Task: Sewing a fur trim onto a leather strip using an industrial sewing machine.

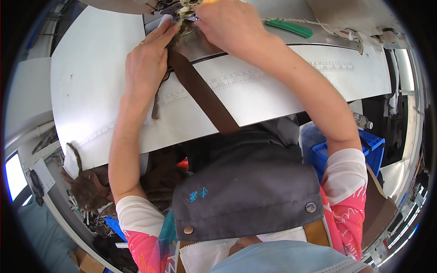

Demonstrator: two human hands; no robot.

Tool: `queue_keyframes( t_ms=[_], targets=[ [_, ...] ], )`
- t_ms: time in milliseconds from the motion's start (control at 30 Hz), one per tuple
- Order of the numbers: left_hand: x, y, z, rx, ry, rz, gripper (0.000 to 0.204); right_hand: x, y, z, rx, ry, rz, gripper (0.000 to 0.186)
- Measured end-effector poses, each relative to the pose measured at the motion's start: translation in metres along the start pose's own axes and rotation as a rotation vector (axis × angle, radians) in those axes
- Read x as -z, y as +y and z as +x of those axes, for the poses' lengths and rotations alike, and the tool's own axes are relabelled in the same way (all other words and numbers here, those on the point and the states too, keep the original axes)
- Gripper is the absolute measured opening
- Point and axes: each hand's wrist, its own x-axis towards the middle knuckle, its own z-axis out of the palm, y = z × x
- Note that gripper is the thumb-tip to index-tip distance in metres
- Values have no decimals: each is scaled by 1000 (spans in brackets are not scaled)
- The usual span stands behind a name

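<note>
My left hand (pixel 146 61) reaches up to the sewing machine's presser foot (pixel 180 16), its fingers pressed together on a light fabric piece with brown furry edging (pixel 157 102). A long dark brown strip (pixel 202 95) runs from under those fingers down across the white table to the front edge. My right hand (pixel 232 25) is closed just right of the needle area, fingertips beside small metal parts; what they hold is hidden. A green tool (pixel 289 27) lies right of this hand on the metal bed.
The white table (pixel 84 91) has a printed ruler. Below it are a blue crate (pixel 373 152) at right and piled brown furry pieces (pixel 91 186) at left. A dark apron (pixel 246 195) covers my body. The machine arm (pixel 341 16) overhangs the back right.
</note>
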Motion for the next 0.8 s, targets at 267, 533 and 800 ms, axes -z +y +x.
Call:
queue_keyframes(
  t_ms=[267,533,800],
  targets=[
    [-3,1,0,-28,-13,15,42,-28,1,9,34,68,-3,11],
    [-2,25,1,41,-83,211,41,-25,-6,11,27,100,-3,11],
    [-13,58,0,15,-61,525,26,-23,19,-2,12,0,233,18]
  ],
)
